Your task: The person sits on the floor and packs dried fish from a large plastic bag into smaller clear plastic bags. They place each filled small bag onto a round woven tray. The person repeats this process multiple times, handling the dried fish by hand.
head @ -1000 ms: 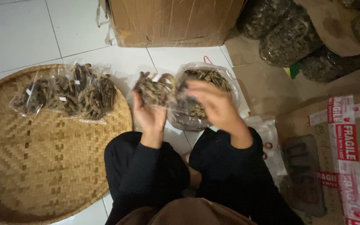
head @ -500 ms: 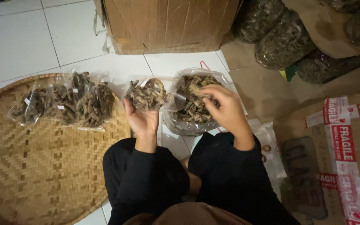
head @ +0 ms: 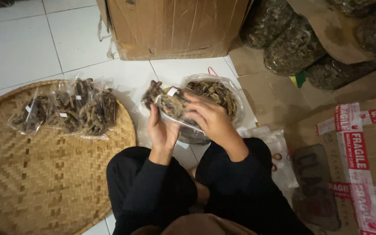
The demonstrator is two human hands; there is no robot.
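Observation:
A small clear packet (head: 164,99) filled with dark dried pieces is held up over the white tile floor. My left hand (head: 161,130) supports it from below. My right hand (head: 210,118) grips its right side, fingers curled over the plastic. Just behind the hands sits a large open clear bag (head: 223,93) of the same dried pieces. Several filled packets (head: 70,106) lie on the far side of a round woven bamboo tray (head: 44,174) at the left. My black sleeves and knees fill the bottom centre.
A big cardboard box (head: 175,26) stands at the back. Large plastic sacks of dried material (head: 297,43) are piled at the back right. A flattened carton with red-and-white tape (head: 357,152) lies at the right, with empty clear bags (head: 277,152) beside my knee.
My right hand left the large bag and came onto the small packet. The packet has tilted and shifted slightly right, with both hands on it.

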